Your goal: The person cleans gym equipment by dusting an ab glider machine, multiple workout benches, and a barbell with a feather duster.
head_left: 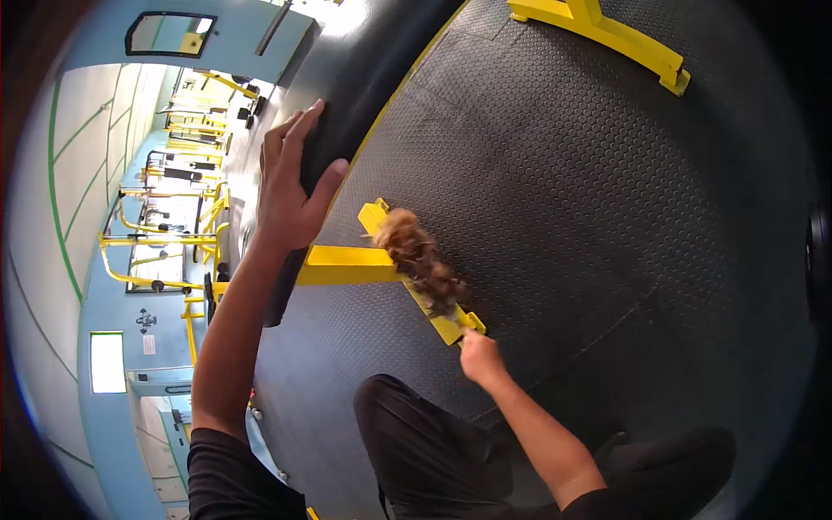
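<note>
My left hand lies on the black padded bench, its fingers spread and nothing held. Lower down, my right hand is closed around the handle end of a brown, fluffy duster, whose head is somewhat blurred. The duster lies along the yellow foot bar of the bench and covers part of it. A yellow leg joins that foot bar to the bench. The duster's handle is mostly hidden in my right hand.
Dark, studded rubber flooring surrounds the bench. Another yellow foot bar stands at the top right. My bent knees are near the bottom. Yellow gym machines line the left background, beside a pale blue wall with a mirror.
</note>
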Tool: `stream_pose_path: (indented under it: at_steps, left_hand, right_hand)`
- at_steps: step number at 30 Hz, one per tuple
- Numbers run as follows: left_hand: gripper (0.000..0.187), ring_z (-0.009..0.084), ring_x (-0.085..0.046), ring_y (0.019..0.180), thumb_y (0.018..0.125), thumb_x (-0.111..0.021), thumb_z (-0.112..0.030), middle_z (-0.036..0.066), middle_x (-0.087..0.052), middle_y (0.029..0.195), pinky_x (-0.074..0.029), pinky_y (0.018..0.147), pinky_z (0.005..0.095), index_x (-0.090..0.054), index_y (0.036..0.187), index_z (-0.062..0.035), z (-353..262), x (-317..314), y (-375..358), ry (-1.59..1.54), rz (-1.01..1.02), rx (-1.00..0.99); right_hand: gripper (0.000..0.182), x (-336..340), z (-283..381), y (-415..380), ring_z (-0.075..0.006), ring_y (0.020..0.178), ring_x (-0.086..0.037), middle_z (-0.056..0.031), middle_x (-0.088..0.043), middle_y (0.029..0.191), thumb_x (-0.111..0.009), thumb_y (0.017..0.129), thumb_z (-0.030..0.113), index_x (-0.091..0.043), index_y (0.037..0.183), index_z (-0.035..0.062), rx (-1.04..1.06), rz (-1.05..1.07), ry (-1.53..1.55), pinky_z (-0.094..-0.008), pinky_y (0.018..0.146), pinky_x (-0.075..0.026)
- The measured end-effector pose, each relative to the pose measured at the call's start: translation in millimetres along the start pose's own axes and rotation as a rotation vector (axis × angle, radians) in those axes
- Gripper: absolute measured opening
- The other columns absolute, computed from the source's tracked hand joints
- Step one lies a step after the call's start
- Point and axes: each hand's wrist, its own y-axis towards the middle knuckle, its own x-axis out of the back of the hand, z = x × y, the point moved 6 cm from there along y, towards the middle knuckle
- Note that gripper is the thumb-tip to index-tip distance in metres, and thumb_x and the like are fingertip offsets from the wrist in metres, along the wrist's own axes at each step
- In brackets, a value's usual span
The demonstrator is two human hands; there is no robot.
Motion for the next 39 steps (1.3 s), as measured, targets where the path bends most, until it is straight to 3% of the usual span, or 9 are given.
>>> stream_pose_path:
  at_steps: [8,11,17,19,25,27,30,34,39]
  left_hand:
    - [0.062,0.0329,-0.046,0.123,0.090,-0.065,-0.031,0.018,-0.049,0.131,-0.034,0.108,0.0435,-0.043,0.145,-0.0110,6,-2,-4,-0.034,-0.052,-0.002]
    - [0.062,0.0328,-0.046,0.122,0.090,-0.066,-0.030,0.018,-0.050,0.130,-0.035,0.107,0.0430,-0.044,0.144,-0.0096,4,-2,-5,-0.040,-0.061,0.003]
    - [0.063,0.0320,-0.048,0.120,0.089,-0.067,-0.029,0.018,-0.050,0.128,-0.037,0.105,0.0429,-0.044,0.144,-0.0097,5,-2,-3,-0.034,-0.046,0.012]
    - [0.064,0.0330,-0.048,0.120,0.087,-0.067,-0.029,0.019,-0.049,0.128,-0.039,0.104,0.0430,-0.043,0.144,-0.0103,5,-1,-2,0.000,-0.034,0.016]
    - [0.064,0.0341,-0.047,0.123,0.087,-0.066,-0.024,0.020,-0.047,0.129,-0.038,0.106,0.0440,-0.042,0.144,-0.0074,3,0,-1,-0.043,-0.043,0.009]
    - [0.064,0.0342,-0.047,0.123,0.087,-0.067,-0.023,0.020,-0.047,0.130,-0.038,0.106,0.0444,-0.042,0.144,-0.0071,1,0,1,-0.057,-0.038,0.019]
    - [0.063,0.0350,-0.046,0.125,0.087,-0.067,-0.022,0.021,-0.047,0.130,-0.038,0.106,0.0450,-0.043,0.143,-0.0069,0,4,1,-0.021,-0.023,0.027]
    - [0.063,0.0368,-0.046,0.125,0.086,-0.067,-0.023,0.021,-0.048,0.130,-0.036,0.107,0.0457,-0.044,0.143,-0.0068,0,5,4,-0.011,-0.044,0.034]
    - [0.064,0.0382,-0.046,0.126,0.084,-0.070,-0.025,0.020,-0.050,0.130,-0.034,0.108,0.0468,-0.046,0.141,-0.0077,0,7,3,-0.012,-0.073,0.027]
  right_hand:
    - [0.034,-7,127,-34,-0.0425,0.092,-0.065,-0.0292,-0.066,0.096,-0.046,0.097,0.016,-0.061,0.122,-0.0022,0.346,0.085,0.198,-0.0471,0.081,-0.052]
    - [0.033,32,156,-22,-0.0410,0.094,-0.066,-0.0282,-0.066,0.100,-0.048,0.098,0.016,-0.063,0.121,-0.0014,0.282,0.205,0.229,-0.0454,0.082,-0.052]
    - [0.028,221,200,40,-0.0394,0.090,-0.068,-0.0255,-0.067,0.090,-0.047,0.095,0.016,-0.067,0.105,-0.0010,0.210,-0.123,0.137,-0.0446,0.080,-0.052]
    - [0.038,290,215,50,-0.0100,0.071,-0.054,-0.0046,-0.060,0.076,-0.048,0.100,0.019,-0.060,0.133,0.0053,0.234,-0.324,0.010,-0.0312,0.070,-0.047]
    - [0.032,481,231,161,-0.0146,0.056,-0.037,-0.0003,-0.045,0.067,-0.045,0.097,0.021,-0.067,0.112,0.0030,0.230,-0.688,-0.076,-0.0324,0.055,-0.039]
    - [0.032,495,237,162,-0.0166,0.059,-0.044,-0.0038,-0.051,0.070,-0.045,0.097,0.021,-0.066,0.113,0.0030,0.232,-0.664,-0.093,-0.0339,0.058,-0.042]
    - [0.034,451,252,136,-0.0240,0.079,-0.065,-0.0168,-0.067,0.090,-0.044,0.099,0.020,-0.063,0.120,0.0022,0.280,-0.627,-0.634,-0.0391,0.073,-0.051]
    - [0.033,306,219,63,-0.0419,0.100,-0.064,-0.0261,-0.066,0.108,-0.042,0.102,0.016,-0.063,0.123,0.0029,0.273,-0.351,-0.236,-0.0463,0.088,-0.051]
    - [0.028,54,168,-32,-0.0450,0.082,-0.061,-0.0267,-0.060,0.087,-0.049,0.096,0.012,-0.059,0.119,0.0009,0.335,0.042,0.118,-0.0516,0.074,-0.050]
